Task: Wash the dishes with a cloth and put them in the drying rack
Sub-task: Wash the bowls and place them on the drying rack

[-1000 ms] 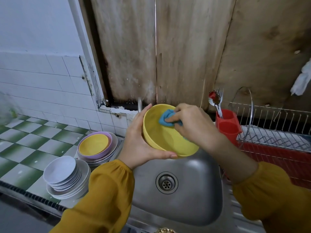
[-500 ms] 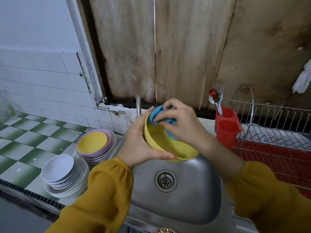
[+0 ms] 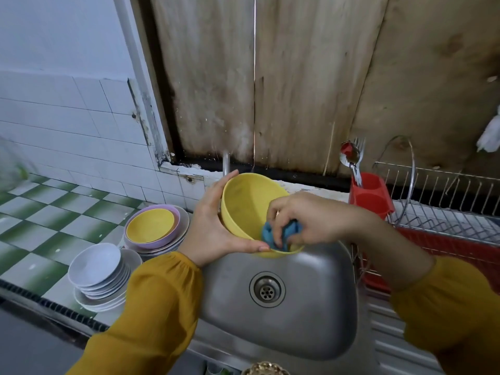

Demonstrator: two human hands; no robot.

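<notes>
Cloth (image 3: 273,235) mostly hidden in pinching right hand (image 3: 311,220), at lower rim of bowl (image 3: 249,201), left hand (image 3: 213,231) gripping bowl from left, rack (image 3: 443,220) cut off right.

From my feed I see stained wooden boards (image 3: 311,90) behind a steel sink (image 3: 319,326), its drain (image 3: 267,289) in the middle. White wall tiles (image 3: 67,125) meet a green-and-white checked counter (image 3: 54,217) at left (a thin metal pipe (image 3: 226,163) rises behind the sink).

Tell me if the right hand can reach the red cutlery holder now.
Probably yes: the red cutlery holder stands behind the right hand, nothing between, though that hand grips the cloth.
</notes>
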